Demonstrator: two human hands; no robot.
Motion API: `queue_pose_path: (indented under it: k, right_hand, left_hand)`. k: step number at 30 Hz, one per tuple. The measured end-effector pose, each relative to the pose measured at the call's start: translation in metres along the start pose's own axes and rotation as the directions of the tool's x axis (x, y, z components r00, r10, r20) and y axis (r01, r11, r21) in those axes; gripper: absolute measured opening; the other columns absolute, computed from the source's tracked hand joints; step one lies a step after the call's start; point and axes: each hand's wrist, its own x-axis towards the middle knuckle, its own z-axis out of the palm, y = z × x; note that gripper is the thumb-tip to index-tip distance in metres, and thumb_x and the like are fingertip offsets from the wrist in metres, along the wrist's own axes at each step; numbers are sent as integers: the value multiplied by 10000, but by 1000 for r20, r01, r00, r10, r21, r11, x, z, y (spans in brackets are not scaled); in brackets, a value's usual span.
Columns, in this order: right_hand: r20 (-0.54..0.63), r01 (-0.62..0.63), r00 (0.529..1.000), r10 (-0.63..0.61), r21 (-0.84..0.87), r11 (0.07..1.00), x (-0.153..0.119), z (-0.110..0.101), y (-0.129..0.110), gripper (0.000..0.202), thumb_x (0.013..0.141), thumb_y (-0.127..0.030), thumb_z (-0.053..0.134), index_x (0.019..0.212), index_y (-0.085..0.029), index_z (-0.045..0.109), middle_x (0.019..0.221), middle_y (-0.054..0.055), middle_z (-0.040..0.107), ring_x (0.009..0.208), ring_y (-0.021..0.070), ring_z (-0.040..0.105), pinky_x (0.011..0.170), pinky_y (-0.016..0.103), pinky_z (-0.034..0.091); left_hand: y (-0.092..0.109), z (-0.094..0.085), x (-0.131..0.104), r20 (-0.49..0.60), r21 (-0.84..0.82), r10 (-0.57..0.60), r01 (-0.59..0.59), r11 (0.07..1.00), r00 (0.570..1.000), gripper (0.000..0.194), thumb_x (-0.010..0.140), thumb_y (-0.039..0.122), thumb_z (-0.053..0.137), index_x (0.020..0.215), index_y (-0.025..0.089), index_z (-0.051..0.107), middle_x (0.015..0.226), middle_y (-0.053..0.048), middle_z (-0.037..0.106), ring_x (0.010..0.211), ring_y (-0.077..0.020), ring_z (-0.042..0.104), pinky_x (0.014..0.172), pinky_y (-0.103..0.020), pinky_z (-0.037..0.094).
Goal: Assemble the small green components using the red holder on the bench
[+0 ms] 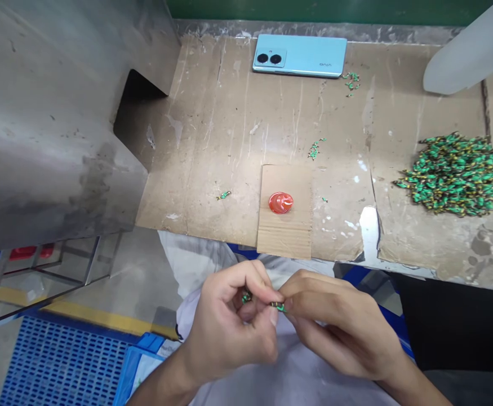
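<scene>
Green piece (279,306) pinched between fingertips of both hands, left (241,316) and right (341,321).

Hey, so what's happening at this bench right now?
A person's left hand and right hand hold a tiny green piece between their fingertips, below the table's edge. A big pile of similar pieces sits at right, and a small red object rests on a cardboard piece.
</scene>
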Motion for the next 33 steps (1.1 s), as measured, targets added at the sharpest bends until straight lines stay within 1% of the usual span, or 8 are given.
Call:
queue_pose_path:
  k: [5,9,13,15,18,24,28,33]
  right_hand:
    - [-49,-37,998,40,47,998,3,5,-2,177,1006,-42,571,1051,-191,655,896,52,769,805,165,744,739,277,620]
    - [-147,-56,986,76,139,989,6,10,-5,205,983,-80,655,1132,-220,646,901,30,774,786,175,753,740,299,643]
    - [-209,-191,948,239,228,955,8,16,-14,198,973,-84,675,1064,-254,627,900,-8,751,772,147,745,735,261,641]
    - [-219,-274,918,331,255,927,9,17,-19,197,970,-99,687,1024,-273,611,870,-36,725,747,129,718,715,237,627]
    - [-216,-325,893,394,294,899,10,18,-24,188,970,-114,682,986,-283,603,837,-54,696,723,123,682,700,237,618]
    - [-238,-300,899,367,275,913,10,19,-20,202,980,-111,703,1018,-292,621,844,-61,702,723,106,677,702,212,590]
    - [-242,-281,912,332,224,933,8,18,-15,198,994,-115,714,1048,-286,630,860,-58,707,747,100,683,731,207,588]
    - [-219,-207,947,235,144,968,8,12,-12,170,995,-98,698,1042,-254,650,851,-37,702,759,112,686,731,223,592]
  left_hand:
    - [-2,0,-1,-17,13,20,-20,1000,1000,199,729,9,655,782,188,588,705,36,543,520,-51,380,452,-164,288]
    - [0,3,-2,-61,127,138,-129,983,989,211,746,-2,638,839,187,619,714,50,539,527,-39,372,481,-159,318]
    - [1,6,-4,-69,178,204,-190,966,976,234,761,-5,637,888,192,633,740,52,557,540,-43,386,500,-165,363]
    - [1,7,-5,-70,172,191,-176,969,979,234,782,4,634,903,204,630,751,58,558,543,-43,385,505,-163,370]
    - [0,6,-7,-73,138,145,-134,981,987,205,828,36,652,913,221,628,770,59,568,554,-50,394,516,-166,374]
    - [3,2,-7,-71,158,34,-22,987,997,153,911,115,643,964,256,669,697,72,472,579,-80,450,562,-188,415]
    - [6,-2,-6,-42,244,57,-45,969,997,191,915,105,632,1014,262,677,713,72,516,578,-78,456,551,-187,403]
    - [8,-4,-8,-24,354,88,-74,932,996,204,919,87,630,1034,250,678,731,68,560,585,-75,473,553,-188,411]
